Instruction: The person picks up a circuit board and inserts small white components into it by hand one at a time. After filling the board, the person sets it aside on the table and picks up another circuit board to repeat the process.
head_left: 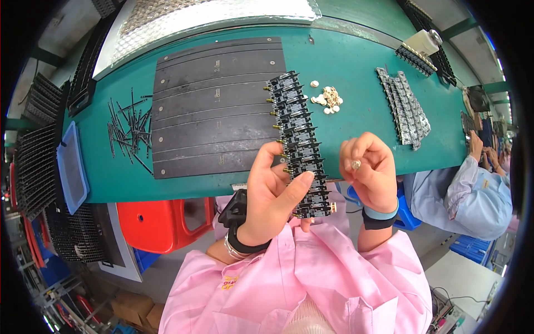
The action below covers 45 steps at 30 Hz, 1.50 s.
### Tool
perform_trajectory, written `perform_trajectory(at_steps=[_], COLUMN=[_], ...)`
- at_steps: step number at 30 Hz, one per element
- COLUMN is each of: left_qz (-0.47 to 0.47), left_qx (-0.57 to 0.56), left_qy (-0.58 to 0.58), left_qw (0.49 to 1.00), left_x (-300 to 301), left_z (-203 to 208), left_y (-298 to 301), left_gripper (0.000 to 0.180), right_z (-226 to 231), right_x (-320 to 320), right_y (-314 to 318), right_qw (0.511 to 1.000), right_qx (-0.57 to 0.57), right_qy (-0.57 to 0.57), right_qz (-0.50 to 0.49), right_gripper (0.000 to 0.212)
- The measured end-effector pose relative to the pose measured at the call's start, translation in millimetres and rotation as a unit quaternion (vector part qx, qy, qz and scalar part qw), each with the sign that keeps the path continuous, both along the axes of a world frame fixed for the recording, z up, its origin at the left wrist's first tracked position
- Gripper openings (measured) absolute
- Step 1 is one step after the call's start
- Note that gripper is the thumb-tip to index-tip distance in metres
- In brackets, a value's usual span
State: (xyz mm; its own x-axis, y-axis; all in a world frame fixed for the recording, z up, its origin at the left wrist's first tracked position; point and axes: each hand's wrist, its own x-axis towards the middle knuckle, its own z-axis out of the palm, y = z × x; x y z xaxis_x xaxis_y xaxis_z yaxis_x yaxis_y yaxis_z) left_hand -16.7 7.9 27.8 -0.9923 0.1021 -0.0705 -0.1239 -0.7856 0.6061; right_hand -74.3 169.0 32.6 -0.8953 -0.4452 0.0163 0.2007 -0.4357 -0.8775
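Observation:
My left hand (272, 195) is closed around the near part of a long row of black parts (296, 123), its thumb lying across the top. Brass-coloured pins stick out along the row's left side, and thin black tips along its right. The row points away from me, its far part over the edge of a black plate (214, 111). To its right, my right hand (371, 172) is raised and pinches a small round disc (356, 165) between thumb and finger. Beyond that hand, a small pile of pale round discs (332, 99) lies on the green table (350, 67).
Thin black rods (130, 131) lie scattered left of the plate. Grey strips of parts (405, 108) rest at the right, with a white bottle (424, 42) behind. A blue tray (73, 167) sits at the left edge. A red stool (153, 225) stands below; a co-worker's blue sleeve (453, 189) is at right.

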Motion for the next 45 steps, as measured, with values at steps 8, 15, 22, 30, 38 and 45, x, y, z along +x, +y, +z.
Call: perform_trajectory(at_steps=[8, 15, 22, 30, 38, 45], left_qz=[0.006, 0.011, 0.000, -0.008, 0.000, -0.006], left_qx=[-0.010, -0.015, -0.014, -0.010, -0.030, -0.015], left_qy=[0.015, 0.018, 0.019, 0.029, 0.032, 0.022], left_qw=[1.000, 1.000, 1.000, 0.999, 0.999, 1.000], left_x=[2, 3, 3, 4, 4, 4], left_z=[1, -1, 2, 2, -1, 0], left_y=[5, 7, 6, 5, 7, 4], left_gripper=[0.037, 0.037, 0.036, 0.037, 0.037, 0.037], right_z=[-4, -1, -2, -1, 7, 13], right_x=[9, 12, 12, 14, 17, 11], right_y=[-6, -4, -2, 1, 2, -2], right_qw=[0.994, 0.990, 0.984, 0.989, 0.997, 0.996], right_qx=[-0.047, -0.055, -0.091, -0.072, -0.001, 0.090], right_qy=[-0.036, -0.039, -0.067, -0.039, 0.004, 0.007], right_qz=[0.094, 0.120, 0.138, 0.120, 0.081, -0.021], right_gripper=[0.027, 0.025, 0.026, 0.023, 0.021, 0.014])
